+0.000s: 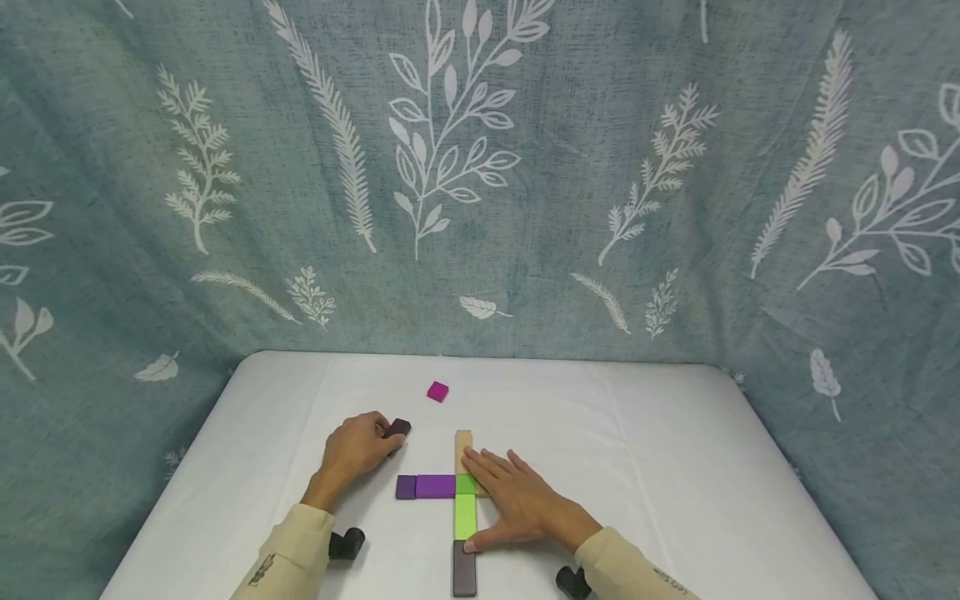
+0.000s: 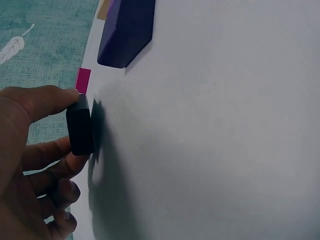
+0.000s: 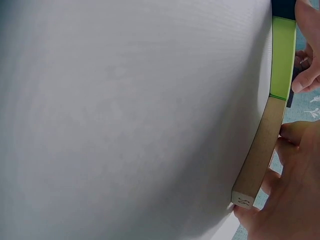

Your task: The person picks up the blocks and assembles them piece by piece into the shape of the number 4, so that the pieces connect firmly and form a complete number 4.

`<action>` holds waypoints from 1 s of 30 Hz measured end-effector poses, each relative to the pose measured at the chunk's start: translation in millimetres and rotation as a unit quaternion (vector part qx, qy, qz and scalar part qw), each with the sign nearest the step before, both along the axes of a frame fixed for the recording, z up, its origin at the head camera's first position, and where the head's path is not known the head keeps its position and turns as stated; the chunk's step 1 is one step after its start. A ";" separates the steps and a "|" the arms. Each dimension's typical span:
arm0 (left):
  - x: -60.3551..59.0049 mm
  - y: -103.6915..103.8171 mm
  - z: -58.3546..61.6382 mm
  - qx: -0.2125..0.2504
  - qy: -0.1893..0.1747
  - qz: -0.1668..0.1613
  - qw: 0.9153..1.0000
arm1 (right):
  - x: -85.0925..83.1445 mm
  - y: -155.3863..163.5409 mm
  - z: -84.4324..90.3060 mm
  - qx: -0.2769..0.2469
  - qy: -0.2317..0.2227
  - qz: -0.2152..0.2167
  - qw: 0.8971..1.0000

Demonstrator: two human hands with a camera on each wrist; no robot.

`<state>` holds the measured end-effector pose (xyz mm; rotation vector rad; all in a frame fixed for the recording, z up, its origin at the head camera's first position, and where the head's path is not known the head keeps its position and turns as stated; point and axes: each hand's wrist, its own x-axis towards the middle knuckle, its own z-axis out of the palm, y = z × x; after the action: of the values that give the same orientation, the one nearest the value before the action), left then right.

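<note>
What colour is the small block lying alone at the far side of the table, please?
Magenta pink; the small block shows best in the head view.

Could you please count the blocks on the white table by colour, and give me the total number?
Magenta block: 1
Dark block held by the left hand, seen at: 1
Dark purple block: 1
Bright purple block: 1
Green block: 1
Tan wooden block: 1
Dark brown block: 1
Total: 7 blocks

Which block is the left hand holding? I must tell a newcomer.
On the white table, look left of the cross of coloured blocks. The left hand pinches a small dark purple block there. Unlike the loose magenta cube beyond, it is darker and gripped.
</note>
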<state>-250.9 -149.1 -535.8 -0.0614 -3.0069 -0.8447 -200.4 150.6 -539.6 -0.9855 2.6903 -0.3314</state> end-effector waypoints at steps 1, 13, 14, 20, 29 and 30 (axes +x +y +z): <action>0.1 0.6 1.1 -0.001 -0.001 0.000 1.000 | -0.1 -0.1 0.1 0.000 -0.002 -0.001 1.000; 4.1 10.1 10.1 -0.009 -0.004 -0.009 1.000 | -1.1 0.2 2.6 -0.002 0.000 0.003 1.000; 4.4 11.4 10.4 -0.013 -0.005 -0.008 1.000 | -1.2 0.3 2.7 -0.003 0.000 0.004 1.000; 7.0 20.7 14.2 -0.031 -0.013 -0.001 0.999 | -1.9 0.9 1.4 -0.003 0.001 0.003 1.000; 12.8 32.4 16.6 -0.054 -0.015 0.007 0.998 | -1.2 1.1 -0.8 -0.003 0.005 0.004 1.000; 13.5 33.3 16.7 -0.058 -0.017 0.009 0.998 | -0.8 1.0 -1.0 -0.002 0.006 0.004 1.000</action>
<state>-237.4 -115.8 -519.1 -0.0206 -3.0795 -0.6770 -201.2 151.6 -540.6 -1.0034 2.6971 -0.3307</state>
